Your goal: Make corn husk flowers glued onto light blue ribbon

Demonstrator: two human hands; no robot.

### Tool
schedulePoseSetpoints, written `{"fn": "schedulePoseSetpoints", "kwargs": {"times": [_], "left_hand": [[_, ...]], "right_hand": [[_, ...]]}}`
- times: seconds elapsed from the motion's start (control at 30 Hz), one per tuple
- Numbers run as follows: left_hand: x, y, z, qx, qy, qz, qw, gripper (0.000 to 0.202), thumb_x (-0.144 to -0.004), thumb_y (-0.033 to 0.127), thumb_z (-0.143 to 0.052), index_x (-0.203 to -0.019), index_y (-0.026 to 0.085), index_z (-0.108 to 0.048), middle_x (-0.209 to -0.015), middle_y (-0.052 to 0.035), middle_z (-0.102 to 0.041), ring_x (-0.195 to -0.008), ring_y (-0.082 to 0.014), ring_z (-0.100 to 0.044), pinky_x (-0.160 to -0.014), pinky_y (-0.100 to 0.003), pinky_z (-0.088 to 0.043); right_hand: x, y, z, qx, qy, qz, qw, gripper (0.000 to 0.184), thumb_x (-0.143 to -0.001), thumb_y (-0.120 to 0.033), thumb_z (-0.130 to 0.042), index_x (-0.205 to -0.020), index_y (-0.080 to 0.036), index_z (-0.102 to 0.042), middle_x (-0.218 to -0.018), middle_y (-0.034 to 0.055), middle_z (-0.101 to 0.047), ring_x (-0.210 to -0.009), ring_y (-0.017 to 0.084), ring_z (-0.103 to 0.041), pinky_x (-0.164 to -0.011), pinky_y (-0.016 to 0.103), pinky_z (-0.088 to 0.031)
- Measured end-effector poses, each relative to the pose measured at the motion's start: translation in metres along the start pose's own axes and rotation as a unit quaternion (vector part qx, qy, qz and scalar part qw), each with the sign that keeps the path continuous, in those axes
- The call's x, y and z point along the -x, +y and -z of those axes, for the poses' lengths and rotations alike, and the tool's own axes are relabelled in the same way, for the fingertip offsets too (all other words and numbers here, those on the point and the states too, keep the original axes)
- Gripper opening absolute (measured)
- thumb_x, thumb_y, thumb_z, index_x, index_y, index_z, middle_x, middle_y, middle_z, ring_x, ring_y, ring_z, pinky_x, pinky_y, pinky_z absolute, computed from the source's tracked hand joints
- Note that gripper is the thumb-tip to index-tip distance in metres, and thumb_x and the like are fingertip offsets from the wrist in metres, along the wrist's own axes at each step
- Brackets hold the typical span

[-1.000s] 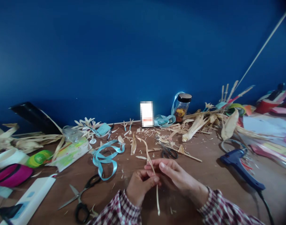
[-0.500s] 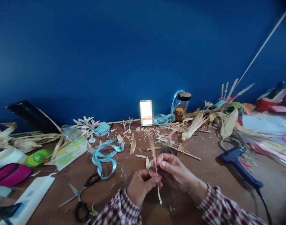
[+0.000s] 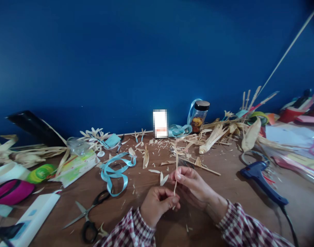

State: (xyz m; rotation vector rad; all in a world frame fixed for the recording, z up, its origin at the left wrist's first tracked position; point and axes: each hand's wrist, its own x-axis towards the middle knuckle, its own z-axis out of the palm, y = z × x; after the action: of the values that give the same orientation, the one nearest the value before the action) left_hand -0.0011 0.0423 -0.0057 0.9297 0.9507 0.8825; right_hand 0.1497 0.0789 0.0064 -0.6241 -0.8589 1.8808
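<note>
Both of my hands work a thin dried husk strip (image 3: 176, 171) low in the middle of the head view. My left hand (image 3: 158, 205) is curled, thumb and forefinger pinching the strip's lower end. My right hand (image 3: 191, 181) pinches the same strip higher up, so it stands nearly upright between them. Small husk scraps (image 3: 162, 178) lie on the brown table (image 3: 136, 206) just left of my right hand. Plaid sleeves cover both wrists.
Black scissors (image 3: 88, 216) and a light blue ribbon (image 3: 114, 171) lie to the left. A blue glue gun (image 3: 261, 180) lies to the right. A jar (image 3: 199, 116), corn husks (image 3: 216, 135) and scraps crowd the back. A pink pouch (image 3: 11, 191) and white box (image 3: 30, 219) sit far left.
The strip, slanted and longer a second ago, now stands upright and shorter below my left hand. My right hand has lifted slightly and moved right.
</note>
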Motion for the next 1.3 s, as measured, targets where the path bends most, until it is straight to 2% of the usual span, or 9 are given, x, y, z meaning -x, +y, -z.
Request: {"fn": "schedulePoseSetpoints", "kwargs": {"times": [0.17,0.23,0.37,0.57,0.7,0.8,0.93,1.13,1.3], "left_hand": [[-0.002,-0.003,0.007,0.021,0.003,-0.024,0.999,0.034,-0.060,0.043,-0.077,-0.060,0.012,-0.062,-0.053,-0.0015,-0.065,-0.048,-0.0107,-0.055,-0.055,-0.024,-0.043],[-0.002,-0.002,0.008,0.012,-0.014,-0.032,0.999,0.032,-0.064,0.041,-0.075,-0.060,0.012,-0.063,-0.053,-0.0012,-0.064,-0.049,-0.0102,-0.054,-0.056,-0.024,-0.043],[-0.001,0.001,0.005,-0.011,-0.009,-0.028,1.000,0.034,-0.063,0.044,-0.074,-0.062,0.012,-0.065,-0.053,-0.0021,-0.064,-0.049,-0.0108,-0.054,-0.055,-0.024,-0.043],[0.003,0.006,-0.002,-0.029,-0.005,-0.030,0.999,0.035,-0.064,0.046,-0.074,-0.072,0.012,-0.070,-0.060,-0.0047,-0.069,-0.055,-0.0127,-0.059,-0.059,-0.025,-0.047],[0.005,0.009,-0.003,-0.020,-0.019,-0.050,0.998,0.029,-0.069,0.041,-0.072,-0.075,0.012,-0.071,-0.060,-0.0040,-0.069,-0.054,-0.0113,-0.059,-0.059,-0.023,-0.047],[0.006,0.011,-0.004,-0.013,-0.025,-0.036,0.999,0.030,-0.069,0.041,-0.071,-0.076,0.012,-0.071,-0.060,-0.0043,-0.070,-0.054,-0.0112,-0.060,-0.059,-0.023,-0.048],[0.005,0.010,-0.004,0.003,-0.045,0.000,0.999,0.032,-0.067,0.042,-0.073,-0.075,0.011,-0.072,-0.060,-0.0049,-0.071,-0.052,-0.0106,-0.061,-0.058,-0.023,-0.048],[0.004,0.001,-0.001,0.062,-0.011,0.095,0.993,0.037,-0.049,0.039,-0.084,-0.069,0.010,-0.071,-0.057,-0.0059,-0.070,-0.050,-0.0125,-0.063,-0.055,-0.025,-0.051],[0.006,0.002,-0.002,0.074,-0.030,0.061,0.995,0.033,-0.048,0.036,-0.085,-0.059,0.010,-0.068,-0.055,-0.0051,-0.068,-0.047,-0.0117,-0.060,-0.050,-0.023,-0.048]], "right_hand": [[0.004,-0.003,-0.006,0.005,-0.124,-0.056,0.991,0.025,-0.080,-0.035,-0.064,-0.091,-0.013,-0.064,-0.074,0.0027,-0.062,-0.055,0.010,-0.058,-0.054,0.024,-0.048],[0.006,-0.003,-0.008,0.037,-0.145,-0.066,0.987,0.029,-0.083,-0.035,-0.060,-0.096,-0.010,-0.065,-0.071,0.0026,-0.061,-0.054,0.009,-0.058,-0.055,0.024,-0.048],[0.005,-0.001,-0.007,0.078,-0.135,-0.050,0.986,0.026,-0.082,-0.034,-0.062,-0.086,-0.009,-0.067,-0.072,0.0029,-0.061,-0.051,0.008,-0.056,-0.052,0.022,-0.047],[0.001,0.000,-0.004,0.019,-0.024,-0.021,0.999,0.018,-0.068,-0.023,-0.076,-0.065,-0.012,-0.061,-0.071,0.0015,-0.062,-0.057,0.008,-0.053,-0.049,0.018,-0.042],[0.001,0.000,-0.005,0.010,-0.027,-0.019,0.999,0.020,-0.066,-0.021,-0.077,-0.064,-0.013,-0.059,-0.066,-0.0009,-0.059,-0.050,0.005,-0.048,-0.046,0.017,-0.038],[0.002,0.000,-0.005,0.015,-0.032,-0.024,0.999,0.021,-0.067,-0.022,-0.076,-0.065,-0.013,-0.058,-0.067,-0.0005,-0.060,-0.048,0.004,-0.047,-0.046,0.017,-0.036],[0.002,-0.001,-0.006,0.032,-0.025,-0.018,0.999,0.021,-0.068,-0.024,-0.076,-0.065,-0.013,-0.059,-0.068,0.0002,-0.060,-0.052,0.005,-0.048,-0.048,0.018,-0.036],[0.002,-0.002,-0.009,0.039,-0.037,0.000,0.999,0.021,-0.067,-0.025,-0.077,-0.063,-0.013,-0.060,-0.068,0.0004,-0.061,-0.066,0.010,-0.054,-0.063,0.022,-0.039],[0.002,0.003,-0.005,0.020,-0.070,-0.004,0.997,0.019,-0.070,-0.025,-0.075,-0.067,-0.013,-0.060,-0.071,0.0010,-0.061,-0.067,0.011,-0.054,-0.064,0.024,-0.040]]}}
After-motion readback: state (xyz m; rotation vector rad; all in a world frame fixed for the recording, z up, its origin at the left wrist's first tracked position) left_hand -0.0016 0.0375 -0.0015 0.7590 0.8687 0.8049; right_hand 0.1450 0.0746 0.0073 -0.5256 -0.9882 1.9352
